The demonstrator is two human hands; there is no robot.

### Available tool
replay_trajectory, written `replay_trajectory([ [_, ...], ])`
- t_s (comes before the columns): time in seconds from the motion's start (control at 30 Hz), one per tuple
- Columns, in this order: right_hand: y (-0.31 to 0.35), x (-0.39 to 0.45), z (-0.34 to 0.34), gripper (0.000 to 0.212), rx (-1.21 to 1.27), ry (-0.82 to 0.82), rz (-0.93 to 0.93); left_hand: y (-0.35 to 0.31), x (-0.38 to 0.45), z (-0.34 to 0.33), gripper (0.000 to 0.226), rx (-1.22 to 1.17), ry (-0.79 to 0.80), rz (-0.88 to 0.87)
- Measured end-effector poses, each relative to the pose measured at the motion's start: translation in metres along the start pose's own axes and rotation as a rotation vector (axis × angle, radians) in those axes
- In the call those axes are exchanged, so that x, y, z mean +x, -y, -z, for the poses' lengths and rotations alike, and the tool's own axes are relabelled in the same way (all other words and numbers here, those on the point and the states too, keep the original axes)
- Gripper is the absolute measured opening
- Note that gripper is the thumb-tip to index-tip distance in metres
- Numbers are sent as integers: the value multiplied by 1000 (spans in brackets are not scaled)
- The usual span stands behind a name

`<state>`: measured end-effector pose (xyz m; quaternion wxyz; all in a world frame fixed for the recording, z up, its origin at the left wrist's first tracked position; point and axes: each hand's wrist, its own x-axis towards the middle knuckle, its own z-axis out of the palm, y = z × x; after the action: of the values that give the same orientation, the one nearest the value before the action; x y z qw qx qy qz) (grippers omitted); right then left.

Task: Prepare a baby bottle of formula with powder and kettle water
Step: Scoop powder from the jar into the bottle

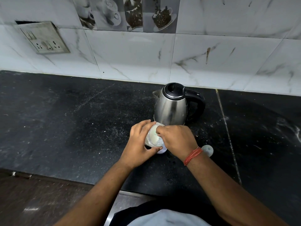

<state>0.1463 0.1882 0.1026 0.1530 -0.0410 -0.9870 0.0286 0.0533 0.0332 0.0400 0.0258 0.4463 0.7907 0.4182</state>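
From the head camera, looking down over a dark, speckled stone desk (pixel 81 128) that runs up to a wall of white marbled tiles (pixel 146 51). In the middle of the desk stands a small clear container (pixel 154 138) with pale, milky contents; it is too blurred and too covered by fingers to say whether it is the bottle itself or a powder tub. The left hand (pixel 138 144) is wrapped around its left side, fingers curled over the far rim and thumb pressed against the near wall, so it is gripping the container. The right hand (pixel 176 138) lies over the top of the opening from the right, fingertips bunched and pointing down into or onto the mouth; whether they pinch anything cannot be told. A red thread band (pixel 193 156) circles the right wrist.

Just behind the container, nearly touching it, stands a steel kettle (pixel 172 108), upright, its black lid shut, spout towards the left and black handle towards the right. A small pale round cap-like piece (pixel 207 150) lies on the desk just right of the right wrist, partly hidden by it. On the wall at upper left hangs a grimy socket plate (pixel 44 38), tilted away from the tiles; a strip of cup-patterned tiles (pixel 127 13) runs along the top
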Motion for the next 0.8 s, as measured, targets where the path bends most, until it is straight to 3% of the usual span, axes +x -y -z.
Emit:
replay_trajectory([
  [0.07,1,0,-1,20,15,6,-26,-1,1,0,87,17,-3,-8],
  [0.17,3,0,5,6,61,139,-68,1,0,0,85,28,-6,-10],
  [0.37,3,3,10,11,331,236,-292,3,-2,1,87,14,-3,-2],
  [0.6,1,2,14,7,896,149,-534,9,-4,3,85,23,-12,4],
  [0.8,5,0,16,5,1191,69,-786,11,-4,6,87,7,-28,22],
])
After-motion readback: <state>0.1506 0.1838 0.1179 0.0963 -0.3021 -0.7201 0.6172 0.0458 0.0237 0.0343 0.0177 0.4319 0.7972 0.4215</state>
